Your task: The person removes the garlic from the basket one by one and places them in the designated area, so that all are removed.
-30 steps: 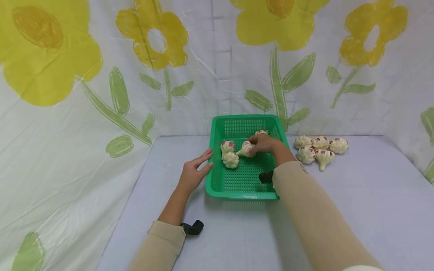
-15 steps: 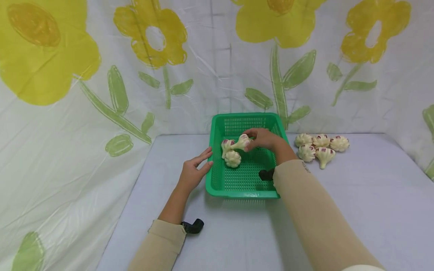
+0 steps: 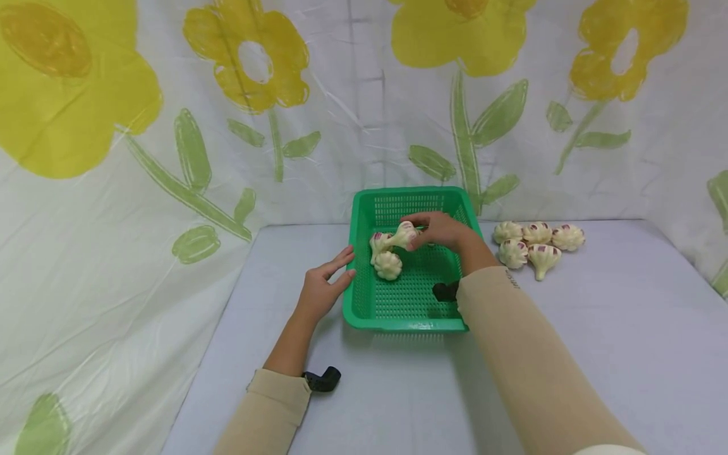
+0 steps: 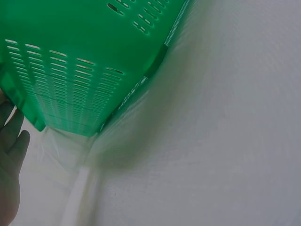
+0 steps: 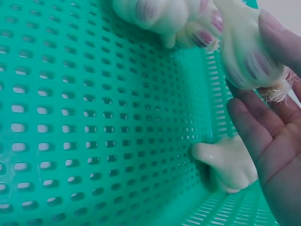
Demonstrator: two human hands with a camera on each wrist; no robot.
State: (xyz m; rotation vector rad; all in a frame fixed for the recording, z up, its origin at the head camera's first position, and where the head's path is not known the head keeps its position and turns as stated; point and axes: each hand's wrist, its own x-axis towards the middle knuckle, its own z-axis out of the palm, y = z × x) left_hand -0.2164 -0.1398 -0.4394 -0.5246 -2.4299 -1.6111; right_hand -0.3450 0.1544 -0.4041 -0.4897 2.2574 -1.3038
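Up went the garlic bulb [image 3: 402,234], lifted off the green basket [image 3: 364,311] floor by the pinching right hand [image 3: 442,230]; maybe it's being moved. Left hand [image 3: 322,287] rests flat, fingers straight, against the basket.

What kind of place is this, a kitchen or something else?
Probably a staged recording set, not a real kitchen. A flower-printed sheet hangs as a backdrop behind and beside a plain cloth-covered table, and the only things on it are a green basket and some garlic bulbs.

Left hand [image 3: 321,291] flat, right hand [image 3: 446,230] pinching
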